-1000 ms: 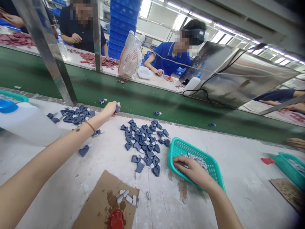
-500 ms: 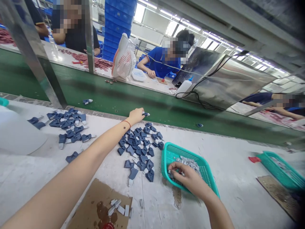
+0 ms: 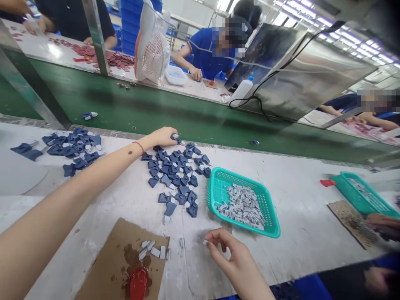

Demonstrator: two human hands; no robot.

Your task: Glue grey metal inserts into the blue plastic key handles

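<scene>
My left hand point(image 3: 165, 136) is closed on a dark blue plastic part point(image 3: 175, 138) with a light grey end, at the table edge by the green belt. Below that hand spreads a pile of similar blue parts point(image 3: 175, 168). My right hand point(image 3: 229, 252) pinches a small light grey piece point(image 3: 205, 241) between thumb and fingertips, above the table in front of the green basket point(image 3: 275, 227). Many small grey pieces point(image 3: 245, 204) lie inside the basket. Several more grey pieces point(image 3: 155, 251) rest on stained cardboard point(image 3: 108, 254), near a red oval object point(image 3: 139, 283).
Another group of blue parts point(image 3: 75, 143) lies at left beside a white curved object point(image 3: 18, 177). The green belt point(image 3: 150, 112) crosses behind, carrying a few parts. A metal post point(image 3: 40, 83) rises at left. A second green basket point(image 3: 359, 200) and a co-worker's hand point(image 3: 384, 223) are at right.
My right hand has left the basket and come towards me with a small grey piece. My left hand has drawn back a little from the belt, still holding the blue part. The view has tilted down.
</scene>
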